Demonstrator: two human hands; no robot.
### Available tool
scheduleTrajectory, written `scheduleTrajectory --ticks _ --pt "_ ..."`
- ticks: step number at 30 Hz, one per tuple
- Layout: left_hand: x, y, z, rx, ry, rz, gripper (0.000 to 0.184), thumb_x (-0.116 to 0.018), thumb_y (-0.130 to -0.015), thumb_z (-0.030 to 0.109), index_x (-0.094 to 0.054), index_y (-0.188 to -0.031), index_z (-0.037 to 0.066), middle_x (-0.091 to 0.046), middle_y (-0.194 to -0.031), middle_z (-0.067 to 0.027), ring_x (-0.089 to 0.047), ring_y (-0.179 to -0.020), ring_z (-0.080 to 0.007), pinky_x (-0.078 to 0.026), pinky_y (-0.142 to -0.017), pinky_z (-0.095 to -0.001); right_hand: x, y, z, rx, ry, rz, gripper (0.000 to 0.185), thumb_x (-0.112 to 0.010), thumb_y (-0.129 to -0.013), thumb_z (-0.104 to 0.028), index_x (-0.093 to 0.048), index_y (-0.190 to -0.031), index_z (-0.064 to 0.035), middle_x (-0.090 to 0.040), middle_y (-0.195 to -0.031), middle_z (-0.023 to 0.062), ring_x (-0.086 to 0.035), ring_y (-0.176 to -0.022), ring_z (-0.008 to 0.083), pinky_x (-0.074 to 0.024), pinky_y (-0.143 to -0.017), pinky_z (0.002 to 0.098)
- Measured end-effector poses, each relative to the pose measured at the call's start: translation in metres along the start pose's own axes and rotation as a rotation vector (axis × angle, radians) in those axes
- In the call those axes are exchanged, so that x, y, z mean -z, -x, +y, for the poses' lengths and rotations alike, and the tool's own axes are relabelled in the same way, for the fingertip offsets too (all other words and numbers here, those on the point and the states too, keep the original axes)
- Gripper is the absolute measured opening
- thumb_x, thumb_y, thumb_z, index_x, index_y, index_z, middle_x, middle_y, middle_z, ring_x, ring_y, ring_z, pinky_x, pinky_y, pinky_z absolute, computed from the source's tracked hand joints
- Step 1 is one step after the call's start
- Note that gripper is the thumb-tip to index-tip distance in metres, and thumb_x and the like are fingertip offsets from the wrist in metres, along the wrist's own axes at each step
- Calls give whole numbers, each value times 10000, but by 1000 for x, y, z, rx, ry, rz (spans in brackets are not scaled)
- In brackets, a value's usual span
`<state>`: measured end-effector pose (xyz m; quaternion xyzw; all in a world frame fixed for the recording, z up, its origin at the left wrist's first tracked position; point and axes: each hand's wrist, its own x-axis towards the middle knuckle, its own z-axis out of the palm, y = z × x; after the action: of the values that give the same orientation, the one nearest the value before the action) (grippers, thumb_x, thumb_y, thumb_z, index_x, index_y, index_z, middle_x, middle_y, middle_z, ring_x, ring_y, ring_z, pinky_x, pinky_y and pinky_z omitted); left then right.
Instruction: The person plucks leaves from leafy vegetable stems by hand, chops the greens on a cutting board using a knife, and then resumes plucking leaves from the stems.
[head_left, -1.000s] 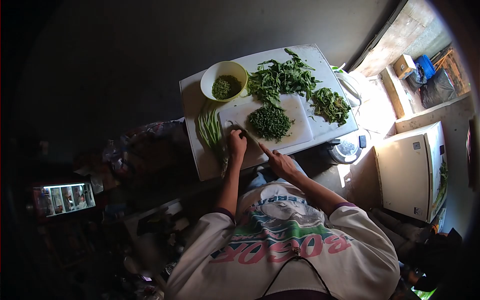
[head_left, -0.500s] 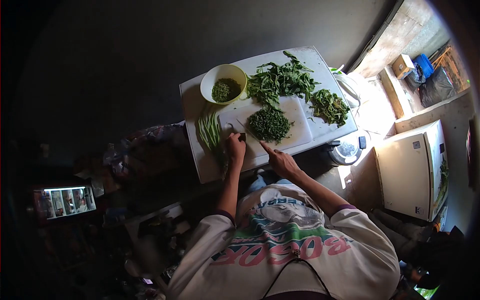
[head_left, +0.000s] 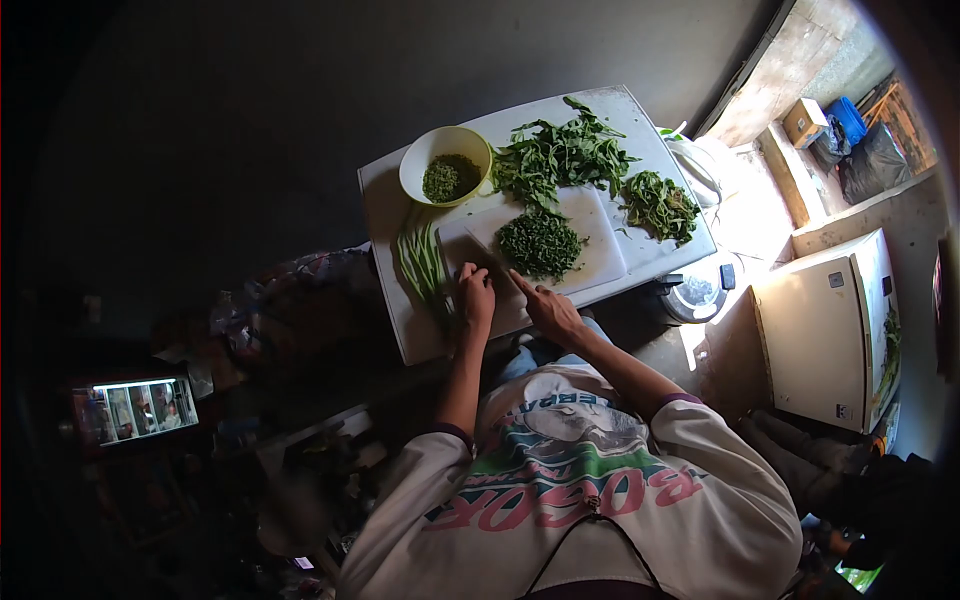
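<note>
My right hand (head_left: 552,311) grips a knife (head_left: 488,246), index finger stretched along it. Its blade slants up and left over the white cutting board (head_left: 600,232), beside a heap of finely chopped greens (head_left: 540,246). Close to the blade on the left, my left hand (head_left: 477,296) rests at the board's near edge with its fingers curled. Whatever those fingers pinch is too small and dark to make out. Long green stalks (head_left: 420,262) lie left of the board. Beyond them stands a yellowish bowl (head_left: 415,180) with chopped greens inside.
Leafy greens (head_left: 565,150) cover the back of the white table (head_left: 385,190), with a smaller pile of leaves (head_left: 660,208) at the right. A lidded pot (head_left: 697,292) stands below the table's right edge. Farther right is a white fridge-like box (head_left: 815,310).
My right hand has shifted slightly up and left with the knife. My left hand has stayed nearly in place, its fingers a little differently bent. The view has tilted slightly.
</note>
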<state>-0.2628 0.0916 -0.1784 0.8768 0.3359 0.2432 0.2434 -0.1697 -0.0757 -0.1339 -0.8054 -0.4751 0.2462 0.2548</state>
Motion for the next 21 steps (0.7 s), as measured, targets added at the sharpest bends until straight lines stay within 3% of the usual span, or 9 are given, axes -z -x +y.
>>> scheduleTrajectory --ticks 7,10,13,21 --pt "3 -8 -3 23 -14 -100 217 -552 -762 -86 -676 -933 -40 -607 -943 -223 -596 -905 -437 -494 -778 -491 23 25 -13 -16 50 -65 759 -520 -891 -92 -229 -1575 -250 -646 -942 246 -663 -754 423 -520 -676 524" --pt "-1 -7 -5 2 20 -9 203 -573 -764 -74 -678 -934 -41 -617 -943 -210 -611 -897 -421 -501 -773 -483 20 35 -14 -40 62 -99 775 -532 -882 -97 -222 -1574 -258 -645 -940 246 -665 -751 430 -520 -668 532" --pt "-1 -6 -4 6 17 -2 187 -609 -767 -51 -682 -940 -42 -628 -973 -192 -620 -901 -406 -507 -777 -469 8 33 -10 -41 62 -67 707 -479 -912 -87 -260 -1564 -252 -650 -942 246 -660 -746 428 -520 -663 523" --pt "4 1 1 -23 52 -14 211 -641 -762 -48 -670 -971 -54 -619 -997 -176 -618 -933 -390 -510 -785 -458 1 2 1 5 22 0 755 -512 -905 -87 -212 -1577 -250 -642 -928 241 -657 -747 422 -519 -677 519"
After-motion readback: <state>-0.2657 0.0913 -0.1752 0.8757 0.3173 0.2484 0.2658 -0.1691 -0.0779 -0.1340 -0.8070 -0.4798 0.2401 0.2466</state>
